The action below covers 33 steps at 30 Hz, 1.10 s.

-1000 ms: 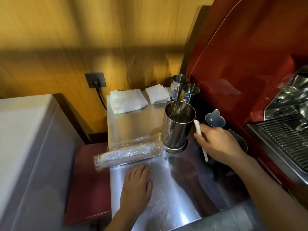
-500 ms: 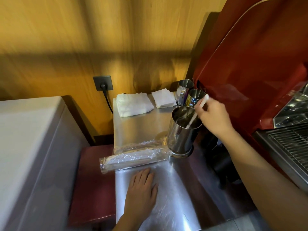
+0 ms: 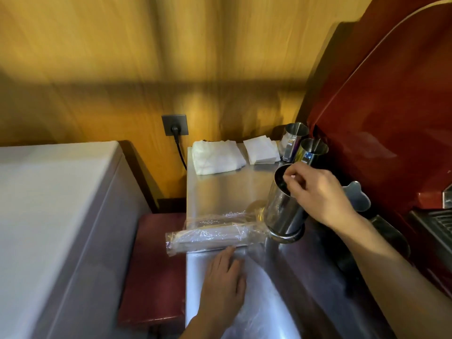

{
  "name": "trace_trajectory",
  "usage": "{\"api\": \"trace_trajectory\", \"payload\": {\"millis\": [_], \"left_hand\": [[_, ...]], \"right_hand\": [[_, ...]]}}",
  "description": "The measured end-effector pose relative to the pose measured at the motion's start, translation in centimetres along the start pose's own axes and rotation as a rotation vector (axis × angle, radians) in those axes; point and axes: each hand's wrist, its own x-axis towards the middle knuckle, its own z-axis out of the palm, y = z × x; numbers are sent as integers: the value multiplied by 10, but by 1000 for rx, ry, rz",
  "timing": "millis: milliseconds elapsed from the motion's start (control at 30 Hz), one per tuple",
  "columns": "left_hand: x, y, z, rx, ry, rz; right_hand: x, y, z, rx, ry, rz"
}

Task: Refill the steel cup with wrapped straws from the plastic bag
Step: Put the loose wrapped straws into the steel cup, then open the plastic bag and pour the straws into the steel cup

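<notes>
While the left hand [image 3: 223, 277] lies flat and released on crinkled clear film at the tabletop's [image 3: 220, 192] near edge, probably pinning it, the plastic bag [image 3: 210, 237] of wrapped straws overhangs the left edge. Beyond, the right hand [image 3: 315, 192] pinches something pale over the shiny cylindrical steel cup [image 3: 281, 211], near the right edge.

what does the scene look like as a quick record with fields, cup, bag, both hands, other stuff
steel cup: upright on the steel counter
plastic bag: lies left of the cup, wrapped straws inside
right hand: over the cup's rim, fingertips pinched at the mouth
left hand: flat on the counter, near the bag
behind: two small steel cups, white cloth, napkins
</notes>
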Motion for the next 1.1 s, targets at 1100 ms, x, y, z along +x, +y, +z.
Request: {"api": "trace_trajectory", "payload": {"millis": [1100], "left_hand": [[7,-39,-36,170,-46,16]], "right_hand": [[-21,10,148,-43,-653,-178]]}}
